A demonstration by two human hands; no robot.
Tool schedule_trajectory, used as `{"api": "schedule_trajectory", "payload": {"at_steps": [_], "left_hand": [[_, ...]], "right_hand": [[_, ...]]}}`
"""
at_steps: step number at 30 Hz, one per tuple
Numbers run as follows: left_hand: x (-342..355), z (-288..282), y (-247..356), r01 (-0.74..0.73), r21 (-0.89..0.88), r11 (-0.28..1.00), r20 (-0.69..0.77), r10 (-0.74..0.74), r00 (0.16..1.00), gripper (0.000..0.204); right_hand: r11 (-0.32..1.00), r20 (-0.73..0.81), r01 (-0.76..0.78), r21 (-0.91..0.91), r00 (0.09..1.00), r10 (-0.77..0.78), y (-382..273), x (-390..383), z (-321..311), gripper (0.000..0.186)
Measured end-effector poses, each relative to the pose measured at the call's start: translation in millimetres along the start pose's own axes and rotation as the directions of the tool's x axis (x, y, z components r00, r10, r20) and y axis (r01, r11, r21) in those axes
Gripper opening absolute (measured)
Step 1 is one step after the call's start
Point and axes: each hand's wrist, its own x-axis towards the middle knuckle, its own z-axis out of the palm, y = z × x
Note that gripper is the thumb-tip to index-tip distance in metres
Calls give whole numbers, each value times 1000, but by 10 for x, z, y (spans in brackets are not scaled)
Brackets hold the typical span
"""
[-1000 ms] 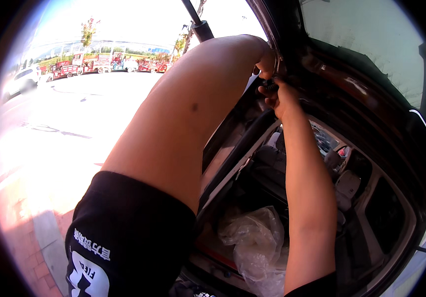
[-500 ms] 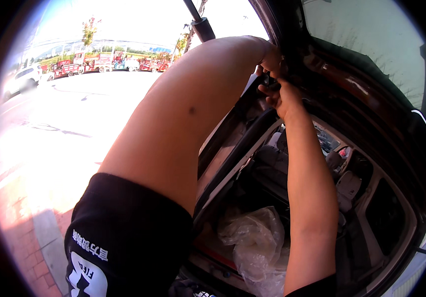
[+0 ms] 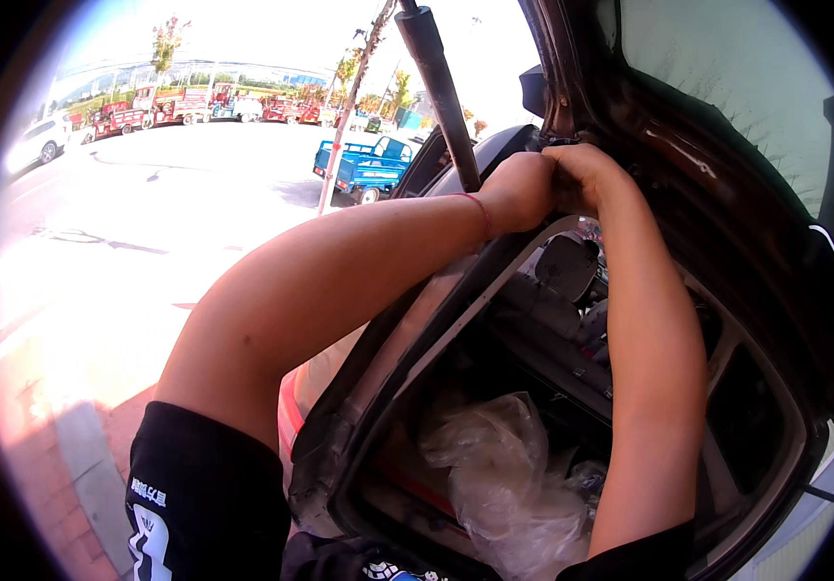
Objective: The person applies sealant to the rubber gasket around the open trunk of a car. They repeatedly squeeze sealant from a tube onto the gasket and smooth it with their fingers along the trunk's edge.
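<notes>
Both the left hand (image 3: 521,191) and the right hand (image 3: 591,174) are curled, meeting at the upper corner of the car's rear opening (image 3: 455,315); whether they grip anything cannot be told. The raised tailgate (image 3: 690,163) lies just right of and above them, the black strut (image 3: 443,102) beside the left hand, the clear plastic bag (image 3: 492,470) well below.

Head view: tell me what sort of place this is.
Outdoors, probably a roadside or parking area, at the back of a car: the raised tailgate, the blue cargo vehicle and the red vehicles beyond suggest it.
</notes>
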Motion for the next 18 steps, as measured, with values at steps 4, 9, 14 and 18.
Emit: {"api": "schedule_trajectory", "payload": {"at_steps": [4, 9, 14, 18], "left_hand": [[-193, -93, 43, 50, -102, 993, -242, -74, 968, 29], [492, -278, -27, 317, -129, 940, -108, -331, 938, 24], [875, -365, -71, 345, -26, 938, 343, -316, 884, 19], [951, -451, -264, 319, -244, 916, 632, -99, 769, 10]], "right_hand": [[993, -61, -15, -114, 998, 8, -102, -242, 131, 10], [935, -15, 67, -348, 997, -77, -193, -418, 68, 8], [901, 40, 141, -411, 990, -137, -144, -425, 49, 12], [881, -8, 118, -459, 991, -137, -188, -426, 76, 17]]}}
